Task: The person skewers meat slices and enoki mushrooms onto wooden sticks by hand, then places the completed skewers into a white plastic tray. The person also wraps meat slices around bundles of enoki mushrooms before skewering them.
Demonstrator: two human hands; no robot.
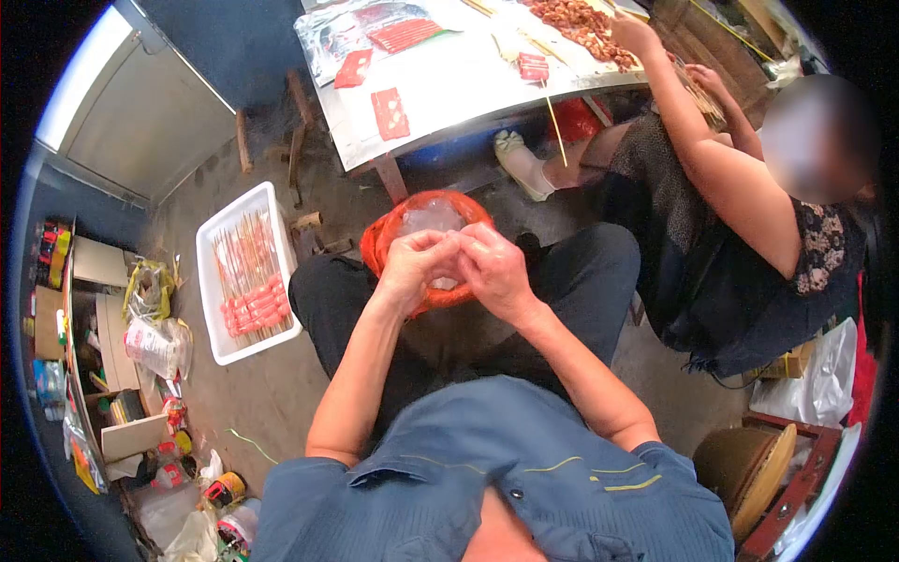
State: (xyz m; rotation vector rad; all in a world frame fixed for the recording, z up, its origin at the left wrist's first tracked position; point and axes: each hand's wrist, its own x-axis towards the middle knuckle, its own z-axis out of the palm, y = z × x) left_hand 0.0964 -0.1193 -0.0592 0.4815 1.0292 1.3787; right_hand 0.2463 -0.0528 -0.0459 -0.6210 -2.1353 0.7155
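Note:
My left hand (pixel 419 265) and my right hand (pixel 493 272) meet at the fingertips in front of me. The fingers of both are pinched together, and whatever lies between them is too small or clear to make out. Just beneath them, between my knees, is an orange-red plastic bag (pixel 376 242) standing open. Clear, whitish plastic (pixel 426 219) shows inside it, partly hidden by my hands.
To the left, a white tray (pixel 208 286) on the floor holds several meat skewers (pixel 253 272). Ahead, a white table (pixel 440 94) carries red packets (pixel 389 112) and meat pieces (pixel 585 33). Another person (pixel 693 178) sits at the right. Shelves (pixel 103 328) line the left.

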